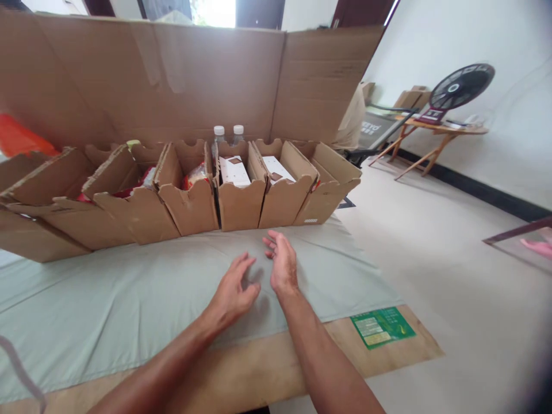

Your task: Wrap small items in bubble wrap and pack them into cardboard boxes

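Over the pale green cloth (103, 305) I see both my hands with nothing in them. My left hand (235, 290) is open, its thumb apart from the fingers. Close beside it, my right hand (282, 261) is open too, fingers loosely curved and palm turned toward the left one. Just beyond them stands a row of cardboard bins. A white box (234, 171) leans in the bin (240, 204) ahead of my hands, and another white box (278, 169) lies in the bin (282, 204) to its right. A red-and-clear packet (196, 175) shows in a bin farther left.
Behind the bins rises a tall cardboard panel (215, 80), with two white-capped bottles (219, 133) in front of it. An orange bag (21, 138) is at far left. To the right, a fan (457, 89) stands on a small wooden table (466, 130). A green label (383, 328) marks the board's corner.
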The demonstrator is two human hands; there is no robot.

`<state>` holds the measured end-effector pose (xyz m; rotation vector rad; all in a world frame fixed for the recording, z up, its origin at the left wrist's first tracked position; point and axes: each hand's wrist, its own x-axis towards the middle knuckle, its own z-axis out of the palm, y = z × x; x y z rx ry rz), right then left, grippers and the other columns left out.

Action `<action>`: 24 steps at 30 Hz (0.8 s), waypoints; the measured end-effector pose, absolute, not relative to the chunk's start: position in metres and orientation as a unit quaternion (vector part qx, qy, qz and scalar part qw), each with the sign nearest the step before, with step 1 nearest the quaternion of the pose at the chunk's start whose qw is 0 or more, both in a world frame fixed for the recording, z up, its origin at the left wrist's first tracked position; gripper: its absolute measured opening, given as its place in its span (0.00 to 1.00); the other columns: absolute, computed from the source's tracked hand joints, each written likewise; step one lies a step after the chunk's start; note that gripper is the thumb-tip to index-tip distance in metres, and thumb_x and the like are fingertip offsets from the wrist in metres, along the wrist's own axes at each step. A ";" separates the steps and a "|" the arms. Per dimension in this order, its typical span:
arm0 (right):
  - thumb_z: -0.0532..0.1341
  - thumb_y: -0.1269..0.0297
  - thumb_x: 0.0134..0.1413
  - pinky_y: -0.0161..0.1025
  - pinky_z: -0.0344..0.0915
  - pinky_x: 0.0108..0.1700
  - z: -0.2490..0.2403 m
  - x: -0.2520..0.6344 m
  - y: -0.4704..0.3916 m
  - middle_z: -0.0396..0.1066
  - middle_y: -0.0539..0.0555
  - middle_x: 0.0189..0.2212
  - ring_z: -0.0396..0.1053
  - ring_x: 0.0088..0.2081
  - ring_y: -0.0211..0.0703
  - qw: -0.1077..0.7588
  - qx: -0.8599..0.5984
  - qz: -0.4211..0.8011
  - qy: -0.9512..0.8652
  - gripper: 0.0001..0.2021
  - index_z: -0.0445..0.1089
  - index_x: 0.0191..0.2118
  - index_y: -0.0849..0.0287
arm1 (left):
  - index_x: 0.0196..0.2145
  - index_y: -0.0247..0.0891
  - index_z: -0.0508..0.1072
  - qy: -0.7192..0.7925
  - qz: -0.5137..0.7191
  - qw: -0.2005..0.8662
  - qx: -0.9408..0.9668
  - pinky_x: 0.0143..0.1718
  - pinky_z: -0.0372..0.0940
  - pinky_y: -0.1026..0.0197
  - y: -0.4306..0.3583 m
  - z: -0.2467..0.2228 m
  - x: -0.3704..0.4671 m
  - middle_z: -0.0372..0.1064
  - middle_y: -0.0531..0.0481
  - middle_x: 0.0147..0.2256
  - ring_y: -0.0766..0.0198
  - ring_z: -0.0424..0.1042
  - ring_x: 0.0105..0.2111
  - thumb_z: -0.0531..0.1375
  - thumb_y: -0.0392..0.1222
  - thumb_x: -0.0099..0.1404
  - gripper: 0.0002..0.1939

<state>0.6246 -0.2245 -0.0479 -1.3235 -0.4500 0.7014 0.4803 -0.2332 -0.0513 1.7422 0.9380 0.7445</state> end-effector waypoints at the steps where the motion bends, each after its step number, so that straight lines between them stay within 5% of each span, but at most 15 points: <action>1: 0.58 0.42 0.50 0.40 0.66 0.37 -0.048 0.624 -0.225 0.78 0.61 0.48 0.76 0.50 0.53 0.702 -0.599 0.318 -0.218 0.24 0.76 0.41 0.57 | 0.56 0.34 0.76 0.375 0.297 0.497 0.724 0.68 0.55 0.36 -0.245 -0.052 0.460 0.63 0.30 0.66 0.39 0.61 0.68 0.62 0.40 0.56 0.29; 6: 0.63 0.50 0.47 0.43 0.67 0.40 -0.045 0.610 -0.231 0.80 0.58 0.39 0.76 0.43 0.52 0.654 -0.607 0.321 -0.317 0.16 0.77 0.36 0.56 | 0.59 0.51 0.75 0.317 0.226 0.583 0.713 0.67 0.59 0.41 -0.295 -0.064 0.355 0.63 0.43 0.67 0.45 0.61 0.68 0.61 0.49 0.68 0.22; 9: 0.64 0.54 0.48 0.45 0.68 0.44 -0.031 0.594 -0.231 0.80 0.56 0.38 0.76 0.41 0.49 0.635 -0.601 0.316 -0.369 0.13 0.77 0.37 0.55 | 0.59 0.52 0.75 0.322 0.276 0.654 0.627 0.60 0.68 0.47 -0.308 -0.081 0.320 0.69 0.43 0.62 0.50 0.72 0.59 0.59 0.56 0.71 0.21; 12: 0.64 0.56 0.51 0.45 0.70 0.45 0.002 0.574 -0.219 0.80 0.53 0.37 0.75 0.37 0.45 0.615 -0.578 0.305 -0.441 0.18 0.75 0.47 0.55 | 0.59 0.48 0.75 0.300 0.326 0.686 0.577 0.53 0.73 0.52 -0.310 -0.097 0.315 0.74 0.41 0.55 0.54 0.77 0.50 0.59 0.59 0.71 0.24; 18: 0.61 0.68 0.53 0.42 0.67 0.42 0.081 0.540 -0.154 0.73 0.43 0.24 0.68 0.26 0.41 0.497 -0.581 0.197 -0.614 0.30 0.69 0.63 0.46 | 0.57 0.46 0.76 0.263 0.346 0.661 0.612 0.51 0.73 0.53 -0.309 -0.101 0.329 0.75 0.41 0.51 0.54 0.77 0.49 0.59 0.56 0.70 0.22; 24: 0.64 0.74 0.45 0.43 0.64 0.44 0.093 0.526 -0.115 0.72 0.46 0.19 0.71 0.31 0.48 0.397 -0.656 0.089 -0.636 0.11 0.78 0.31 0.49 | 0.53 0.44 0.77 0.293 0.336 0.632 0.634 0.50 0.73 0.53 -0.308 -0.081 0.328 0.76 0.42 0.49 0.56 0.77 0.45 0.61 0.45 0.63 0.21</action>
